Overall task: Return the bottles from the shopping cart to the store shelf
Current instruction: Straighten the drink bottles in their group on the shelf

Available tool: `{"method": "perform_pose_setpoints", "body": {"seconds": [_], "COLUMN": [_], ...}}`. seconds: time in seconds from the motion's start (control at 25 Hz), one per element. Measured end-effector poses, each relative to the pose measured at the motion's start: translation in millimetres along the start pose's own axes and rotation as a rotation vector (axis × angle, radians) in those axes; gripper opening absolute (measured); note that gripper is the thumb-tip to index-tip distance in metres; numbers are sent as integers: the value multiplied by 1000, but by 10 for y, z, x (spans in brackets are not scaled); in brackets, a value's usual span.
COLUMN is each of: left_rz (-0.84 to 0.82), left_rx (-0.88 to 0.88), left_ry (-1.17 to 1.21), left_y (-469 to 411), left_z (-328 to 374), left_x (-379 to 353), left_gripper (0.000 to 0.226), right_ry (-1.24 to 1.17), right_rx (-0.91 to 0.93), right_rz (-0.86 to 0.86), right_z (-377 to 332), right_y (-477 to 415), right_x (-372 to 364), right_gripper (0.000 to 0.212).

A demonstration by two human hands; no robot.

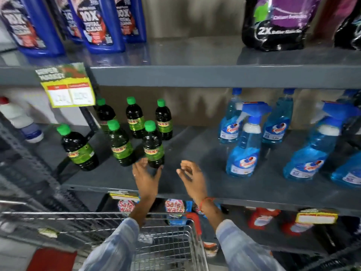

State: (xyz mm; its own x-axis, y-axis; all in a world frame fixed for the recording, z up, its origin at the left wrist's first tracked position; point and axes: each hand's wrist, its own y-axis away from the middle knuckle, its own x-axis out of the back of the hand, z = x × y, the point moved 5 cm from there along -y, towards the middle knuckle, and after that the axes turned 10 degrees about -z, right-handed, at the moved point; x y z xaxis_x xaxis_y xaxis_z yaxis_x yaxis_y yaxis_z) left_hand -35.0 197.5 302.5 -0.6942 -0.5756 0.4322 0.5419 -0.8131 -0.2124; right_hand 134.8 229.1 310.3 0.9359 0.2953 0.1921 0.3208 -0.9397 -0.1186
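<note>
Several dark bottles with green caps stand upright on the grey middle shelf (195,153). The nearest one (153,145) is at the front of the group. My left hand (145,177) hovers just in front of that bottle's base, fingers spread, holding nothing; I cannot tell whether the fingertips touch it. My right hand (192,176) floats to its right above bare shelf, fingers loosely curled and empty. The wire shopping cart (172,245) sits below my forearms; no bottles show inside it.
Blue spray bottles (244,153) stand on the right of the same shelf, a white bottle (21,120) at far left. Blue jugs (99,24) and dark pouches (273,24) fill the upper shelf. A price tag (67,89) hangs from its edge. Red-labelled packs (261,218) sit below.
</note>
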Motion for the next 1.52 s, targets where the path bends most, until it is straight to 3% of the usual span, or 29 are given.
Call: {"method": "perform_pose_setpoints", "body": {"seconds": [0.12,0.24,0.36,0.52,0.96,1.04,1.12,1.16,1.24,1.28,1.36,1.44,1.52], "left_rz": [-345,-640,-765,-755,-755,-743,-548,-350,11,73,-69,-358,-537], "left_rx": [2,-19,11,-12,14,13,-28,-64,-82,-56,-2,-2,28], "left_ry": [45,159,191,149,201,238,235,207,122,93,31,1,-6], "left_y": [-367,-685,-801,-761,-586,-540,-420,-360,-356,-443,-736,-995,-1096], "left_z": [-298,-381,-420,-434,-458,-423,-414,-427,-496,-586,-748,-787,-790], "left_x": [-1,-18,-14,-15,124,182,369,545,897,997,1042,950,890], "left_gripper": [89,107,90,70,80,79,59,44,36,40,64,91,98], "right_ry": [28,100,175,180,200,231,260,277,312,322,315,271,256], "right_rx": [-159,-232,-251,-233,-200,-131,28,129,260,271,180,20,-108], "right_rz": [-186,-248,-283,-291,-374,-217,166,290,179,43,-147,-188,-195], "right_z": [128,228,271,210,247,61,-167,-309,-481,-488,-386,-263,-174], "right_y": [-392,-745,-875,-795,-562,-469,-177,19,176,135,-134,-478,-739], "right_x": [-473,-643,-706,-708,-698,-668,-627,-715,-1114,-1349,-1717,-1852,-1884], "right_gripper": [50,57,57,58,70,70,58,47,30,28,39,52,59]}}
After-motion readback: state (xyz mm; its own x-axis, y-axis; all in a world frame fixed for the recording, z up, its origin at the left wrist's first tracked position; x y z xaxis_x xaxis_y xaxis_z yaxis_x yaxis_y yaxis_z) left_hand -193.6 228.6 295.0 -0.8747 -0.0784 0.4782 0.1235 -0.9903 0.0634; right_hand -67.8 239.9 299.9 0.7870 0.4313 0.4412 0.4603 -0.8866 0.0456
